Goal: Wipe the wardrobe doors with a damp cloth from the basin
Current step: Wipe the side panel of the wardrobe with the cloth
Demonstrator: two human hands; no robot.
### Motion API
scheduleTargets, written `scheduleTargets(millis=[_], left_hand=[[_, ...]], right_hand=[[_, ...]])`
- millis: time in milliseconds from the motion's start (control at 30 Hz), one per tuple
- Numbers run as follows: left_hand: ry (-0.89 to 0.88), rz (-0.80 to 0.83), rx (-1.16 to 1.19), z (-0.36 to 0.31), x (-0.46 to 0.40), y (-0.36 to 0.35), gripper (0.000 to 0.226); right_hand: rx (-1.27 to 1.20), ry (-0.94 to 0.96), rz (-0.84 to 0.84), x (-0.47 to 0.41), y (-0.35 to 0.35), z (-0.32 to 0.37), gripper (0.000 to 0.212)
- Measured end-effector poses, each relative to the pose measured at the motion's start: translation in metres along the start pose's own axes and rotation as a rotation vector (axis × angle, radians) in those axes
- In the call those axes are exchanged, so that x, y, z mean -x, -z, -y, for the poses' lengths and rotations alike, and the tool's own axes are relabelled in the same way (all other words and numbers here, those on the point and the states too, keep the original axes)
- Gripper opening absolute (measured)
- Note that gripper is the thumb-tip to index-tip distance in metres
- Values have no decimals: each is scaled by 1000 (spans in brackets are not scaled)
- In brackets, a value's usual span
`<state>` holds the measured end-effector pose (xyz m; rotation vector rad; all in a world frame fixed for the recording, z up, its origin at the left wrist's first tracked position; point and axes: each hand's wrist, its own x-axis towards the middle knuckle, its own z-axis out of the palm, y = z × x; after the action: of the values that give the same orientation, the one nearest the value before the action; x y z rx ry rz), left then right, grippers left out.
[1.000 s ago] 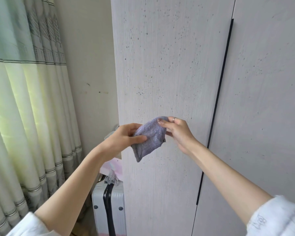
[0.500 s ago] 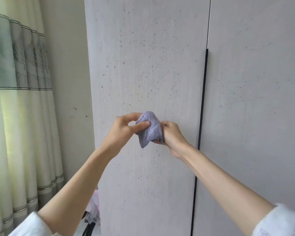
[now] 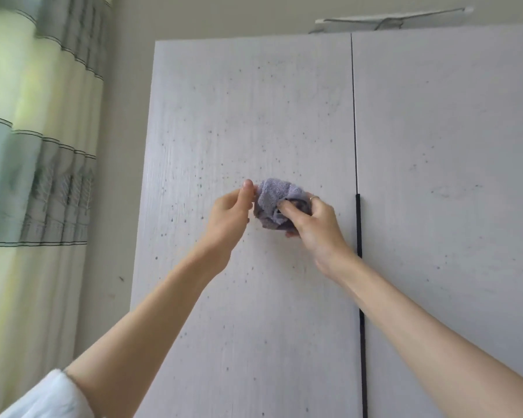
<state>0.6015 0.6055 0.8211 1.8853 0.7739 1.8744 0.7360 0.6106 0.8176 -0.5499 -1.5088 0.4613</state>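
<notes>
Two pale wardrobe doors: the left door (image 3: pixel 239 297), speckled with dark spots, and the right door (image 3: pixel 450 206), with a black handle strip (image 3: pixel 359 236) between them. Two hands hold one bunched lilac cloth (image 3: pixel 272 203) before the left door: the right hand (image 3: pixel 314 227) grips it, the left hand (image 3: pixel 230 215) pinches its left edge.

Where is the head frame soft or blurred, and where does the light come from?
Head view: daylight comes through the curtain on the left, whose top edge is motion-smeared; cloth, left hand and right hand are slightly soft; specks on the left wardrobe door stay readable; wide-angle lens splays the door edges; no glare.
</notes>
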Motion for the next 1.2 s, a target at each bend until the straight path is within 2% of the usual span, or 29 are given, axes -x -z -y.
scheduleTargets(millis=[67, 100, 200, 300, 400, 533, 633, 700, 767, 833, 900, 967, 1067, 1100, 1133, 1200], left_hand=[[-90, 7, -189, -2, -21, 16, 31], [-144, -5, -320, -2, -32, 25, 31], [-263, -174, -688, -3, -69, 58, 33], [-294, -354, -862, -10, -112, 99, 40], [-333, -381, -1064, -9, -140, 133, 48], [-153, -369, -896, 0, -167, 164, 50], [2, -360, -778, 12, -170, 177, 33], [34, -367, -726, 23, -168, 177, 37], [-14, -389, -613, 31, -169, 175, 40], [-80, -420, -488, 35, -170, 173, 39], [-128, -428, -441, 40, -173, 173, 37], [-158, -416, -459, 43, -174, 174, 36], [-211, -399, -545, 47, -175, 176, 36], [-221, -393, -551, 47, -175, 176, 36], [-223, -384, -543, 46, -175, 176, 37], [-219, -370, -485, 46, -176, 176, 36]], right_hand=[[386, 221, -78, -31, 3, 12, 8], [562, 309, -128, -47, 4, 18, 15], [972, 528, -331, -100, 15, 46, 40], [1068, 618, -495, -156, 24, 82, 40], [1089, 611, -584, -196, 29, 109, 34], [1111, 525, -637, -239, 37, 129, 31], [1091, 441, -655, -255, 35, 125, 30], [1088, 486, -627, -255, 15, 116, 28], [1090, 624, -515, -253, -11, 106, 28], [1106, 776, -328, -250, -29, 99, 28], [1145, 835, -223, -253, -24, 97, 32], [1113, 809, -325, -259, -4, 100, 27], [1036, 609, -700, -272, 20, 108, 29], [1028, 539, -776, -276, 18, 111, 31], [1015, 515, -806, -279, 8, 112, 33], [958, 585, -705, -281, -25, 112, 32]])
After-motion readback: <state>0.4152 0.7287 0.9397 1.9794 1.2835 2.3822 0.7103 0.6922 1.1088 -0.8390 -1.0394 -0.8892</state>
